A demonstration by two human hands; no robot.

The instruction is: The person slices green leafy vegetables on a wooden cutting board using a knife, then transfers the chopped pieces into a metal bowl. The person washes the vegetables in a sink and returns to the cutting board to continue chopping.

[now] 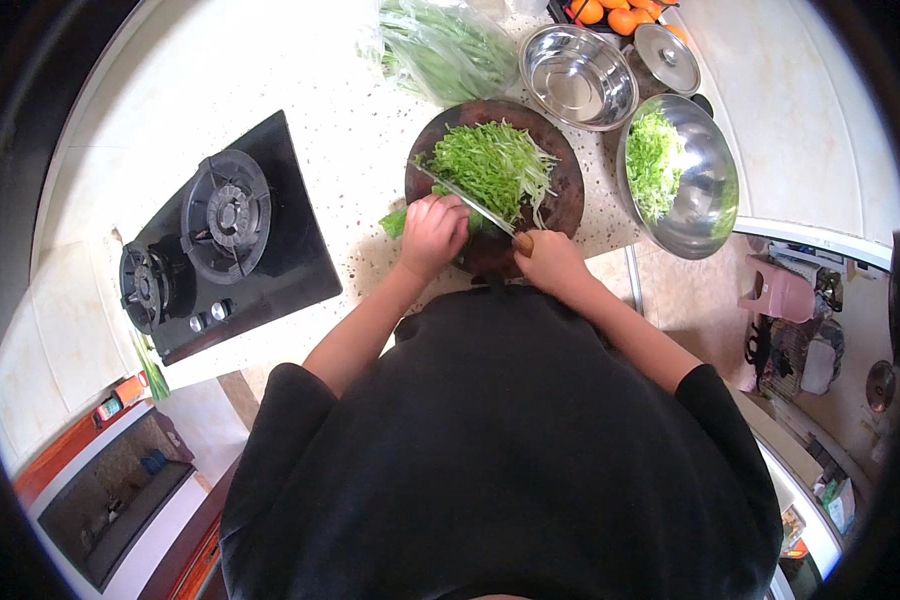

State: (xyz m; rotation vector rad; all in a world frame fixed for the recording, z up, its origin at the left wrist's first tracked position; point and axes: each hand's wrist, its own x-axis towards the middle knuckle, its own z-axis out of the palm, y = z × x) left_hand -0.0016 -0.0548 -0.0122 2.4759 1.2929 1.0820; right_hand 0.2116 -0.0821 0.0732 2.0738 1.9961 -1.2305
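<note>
My right hand (553, 262) is closed around the wooden handle of a kitchen knife (471, 201), whose blade slants up and left over a round, dark wooden cutting board (570, 176). Beyond the blade lies a heap of finely shredded green leaf vegetable (491, 161), paler at its right side. Just on the near side of the blade, my left hand (435, 231) presses down with curled fingers on uncut green leaves (394, 223), which poke out to its left. Most of those leaves are hidden beneath the hand.
Behind the board is a clear plastic bag (450, 56) of long green vegetables. To the right stand a steel basin (579, 79), a lidded pot (667, 58) and a tilted steel bowl (709, 191) holding shredded greens (654, 169). A gas hob (292, 247) lies left; oranges (622, 21) sit at the back.
</note>
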